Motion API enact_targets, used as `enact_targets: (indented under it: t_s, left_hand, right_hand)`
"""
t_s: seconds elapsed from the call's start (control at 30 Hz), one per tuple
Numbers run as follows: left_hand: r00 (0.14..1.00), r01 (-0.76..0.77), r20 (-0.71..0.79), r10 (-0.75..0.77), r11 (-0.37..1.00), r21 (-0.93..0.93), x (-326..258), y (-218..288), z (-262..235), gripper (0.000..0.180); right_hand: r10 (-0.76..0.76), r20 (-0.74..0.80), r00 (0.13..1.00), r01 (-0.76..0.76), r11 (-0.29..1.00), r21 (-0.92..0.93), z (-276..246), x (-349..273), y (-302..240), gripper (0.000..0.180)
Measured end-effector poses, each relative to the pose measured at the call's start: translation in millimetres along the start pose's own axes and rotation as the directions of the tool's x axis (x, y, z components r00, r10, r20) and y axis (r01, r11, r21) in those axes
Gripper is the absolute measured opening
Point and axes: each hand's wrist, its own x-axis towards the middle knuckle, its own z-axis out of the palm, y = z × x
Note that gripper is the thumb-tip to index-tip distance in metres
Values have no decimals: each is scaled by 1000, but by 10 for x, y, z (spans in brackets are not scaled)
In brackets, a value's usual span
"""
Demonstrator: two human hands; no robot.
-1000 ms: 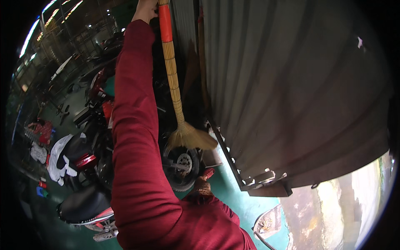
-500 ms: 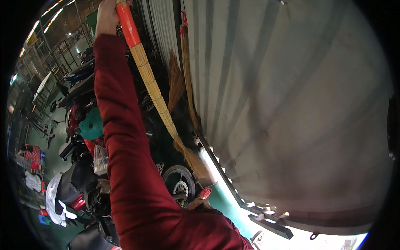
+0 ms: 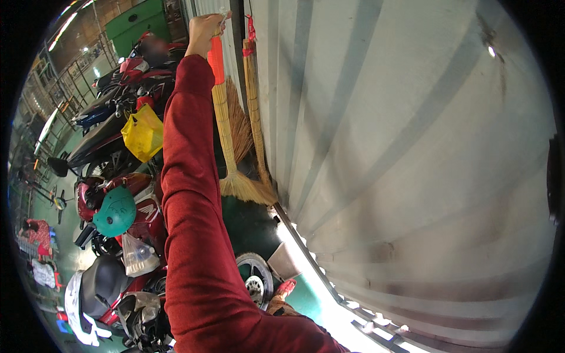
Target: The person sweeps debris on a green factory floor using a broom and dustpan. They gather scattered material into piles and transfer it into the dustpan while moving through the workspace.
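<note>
My left hand (image 3: 204, 34), at the end of a dark red sleeve, is closed around the top of a straw broom (image 3: 221, 120). An orange-red wrap covers the broom's upper handle. Its pale bristles flare out low, close to the corrugated metal wall. Something thin and whitish sticks out at the fingers, too small to make out. Just right of it, a second broom (image 3: 253, 106) stands upright against the wall, with red ties at its top. Brown bristles of another broom (image 3: 238, 126) show between the two. My right hand is out of view.
The metal wall (image 3: 412, 147) fills the right side. Parked motorbikes (image 3: 106, 282) line the left, with a teal helmet (image 3: 115, 213), a yellow bag (image 3: 143, 134) and a clear plastic bag (image 3: 139, 257) on them. A wheel (image 3: 254, 285) stands right of my arm.
My left hand has moved right, toward the wall, with the broom. The broom has swung from a slant to nearly upright beside the other broom. The view has shifted too.
</note>
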Motion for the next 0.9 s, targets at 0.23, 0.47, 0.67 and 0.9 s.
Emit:
enact_targets:
  t_s: [0.23, 0.47, 0.67, 0.9]
  left_hand:
    - [991, -61, -28, 129, 639, 767, 679, -378, 535, 41]
    - [796, -598, 485, 362, 348, 722, -183, -405, 1441, 39]
    - [649, -761, 501, 573, 492, 423, -1697, -445, 2465, 36]
    - [508, -791, 721, 471, 586, 176, -3308, -225, 2722, 33]
  right_hand:
    - [-81, -204, 976, 45, 984, -173, -437, 432, 191, 29]
    - [-241, -403, 883, -83, 764, -639, -2438, 1675, 746, 32]
    - [-411, -633, 657, -280, 646, -710, -3711, 2031, 936, 35]
    - [-193, -817, 543, -355, 830, -431, -3394, 1828, 912, 26]
